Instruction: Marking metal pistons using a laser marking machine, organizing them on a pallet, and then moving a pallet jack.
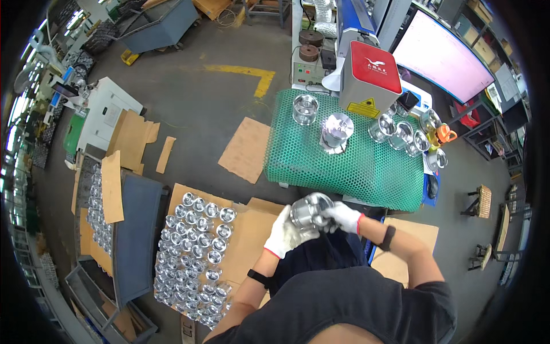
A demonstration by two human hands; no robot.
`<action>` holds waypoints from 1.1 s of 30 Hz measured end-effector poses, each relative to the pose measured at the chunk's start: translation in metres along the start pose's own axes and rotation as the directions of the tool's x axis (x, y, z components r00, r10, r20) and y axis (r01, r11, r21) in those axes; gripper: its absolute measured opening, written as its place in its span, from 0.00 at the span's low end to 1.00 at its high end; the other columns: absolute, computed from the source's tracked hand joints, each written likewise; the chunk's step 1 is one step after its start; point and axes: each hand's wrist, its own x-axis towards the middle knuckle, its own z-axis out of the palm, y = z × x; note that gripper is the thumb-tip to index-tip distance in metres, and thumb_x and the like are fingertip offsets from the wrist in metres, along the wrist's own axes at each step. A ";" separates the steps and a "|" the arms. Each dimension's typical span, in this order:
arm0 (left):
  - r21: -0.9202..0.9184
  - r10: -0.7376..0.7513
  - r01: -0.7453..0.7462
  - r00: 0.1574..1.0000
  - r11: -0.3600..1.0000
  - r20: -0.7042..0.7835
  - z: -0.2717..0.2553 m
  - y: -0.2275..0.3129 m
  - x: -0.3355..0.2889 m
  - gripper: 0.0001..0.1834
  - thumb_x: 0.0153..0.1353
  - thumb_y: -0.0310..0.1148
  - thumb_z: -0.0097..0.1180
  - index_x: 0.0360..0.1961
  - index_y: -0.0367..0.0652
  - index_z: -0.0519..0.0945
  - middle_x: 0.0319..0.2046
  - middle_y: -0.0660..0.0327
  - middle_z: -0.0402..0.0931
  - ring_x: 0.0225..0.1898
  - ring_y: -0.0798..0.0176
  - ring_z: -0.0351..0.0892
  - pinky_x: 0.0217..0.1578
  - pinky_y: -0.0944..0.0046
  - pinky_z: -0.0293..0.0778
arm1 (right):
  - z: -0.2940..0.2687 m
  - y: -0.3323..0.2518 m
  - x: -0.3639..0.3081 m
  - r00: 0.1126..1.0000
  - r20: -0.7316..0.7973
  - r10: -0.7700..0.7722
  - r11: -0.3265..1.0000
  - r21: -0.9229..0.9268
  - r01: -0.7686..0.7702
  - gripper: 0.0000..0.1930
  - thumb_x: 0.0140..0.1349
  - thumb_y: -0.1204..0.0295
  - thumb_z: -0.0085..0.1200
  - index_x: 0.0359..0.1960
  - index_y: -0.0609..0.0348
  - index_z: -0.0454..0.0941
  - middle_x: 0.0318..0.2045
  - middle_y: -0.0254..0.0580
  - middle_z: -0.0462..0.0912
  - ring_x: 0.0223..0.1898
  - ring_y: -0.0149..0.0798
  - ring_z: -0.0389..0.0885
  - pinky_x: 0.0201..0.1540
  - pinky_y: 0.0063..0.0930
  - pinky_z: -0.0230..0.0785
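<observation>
My left hand [285, 234], in a white glove with a red cuff, is closed round the lower left side of a shiny metal piston [308, 212]. On the other side my right hand [344, 218], gloved the same way, grips the piston's rim with its fingers. The piston is held tilted above my lap, in front of the table's near edge. Another piston [337, 129] stands under the red-topped marking machine [369, 80]. A single piston [305, 109] sits to its left, and several pistons [401, 135] are grouped to its right on the green mesh mat [361, 178].
Rows of pistons [197, 238] cover cardboard on my left. Beyond them stands a blue-grey metal cart [137, 229] with more pistons. A monitor [441, 54], an orange-capped bottle [444, 135] and a black mouse [432, 186] are at the right. Flat cardboard [246, 150] lies left of the table.
</observation>
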 end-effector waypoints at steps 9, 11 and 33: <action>0.096 0.459 -0.452 0.841 0.887 -0.286 -0.052 0.004 -0.052 0.32 0.67 0.53 0.53 0.66 0.47 0.66 0.57 0.45 0.71 0.55 0.40 0.74 0.60 0.34 0.68 | -0.031 -0.107 0.193 0.857 -0.392 -0.335 0.942 -0.177 0.286 0.11 0.61 0.69 0.52 0.35 0.65 0.83 0.21 0.48 0.82 0.18 0.40 0.81 0.19 0.34 0.70; 0.164 0.478 -0.449 0.818 0.879 -0.321 -0.035 0.004 -0.046 0.34 0.65 0.55 0.55 0.66 0.47 0.66 0.58 0.46 0.69 0.55 0.40 0.73 0.60 0.33 0.68 | -0.078 -0.108 0.265 0.696 -0.495 -0.520 0.848 -0.394 0.354 0.12 0.62 0.66 0.55 0.37 0.64 0.84 0.21 0.46 0.81 0.19 0.41 0.81 0.19 0.34 0.71; 0.379 0.232 -0.104 0.921 0.920 -0.313 0.030 0.027 0.107 0.31 0.66 0.48 0.58 0.64 0.41 0.70 0.57 0.47 0.73 0.55 0.44 0.76 0.56 0.42 0.75 | -0.272 -0.134 -0.006 0.310 -0.052 -0.949 0.029 -0.997 -0.078 0.13 0.50 0.62 0.60 0.32 0.57 0.80 0.32 0.50 0.83 0.31 0.54 0.82 0.36 0.48 0.73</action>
